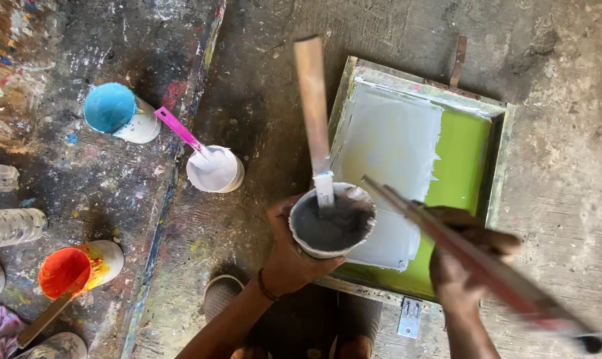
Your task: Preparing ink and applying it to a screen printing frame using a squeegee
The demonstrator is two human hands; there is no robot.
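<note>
My left hand (289,252) grips a white cup of grey paint (332,223) held above the near edge of a wooden-framed printing screen (497,174). A flat wooden stirring stick (312,100) stands in the cup and leans away from me. My right hand (462,262) holds a long wooden-handled squeegee (487,266), blurred, angled from the cup toward the lower right. The screen's green mesh (462,156) is partly coated with a grey-white paint layer (392,143).
On the paint-splattered floor at left lie a blue-filled cup (111,108), a white cup with a pink spoon (214,168), an orange-filled cup (71,269) with a wooden stick, and several clear bottles (8,226). My sandalled feet (221,292) rest below the frame.
</note>
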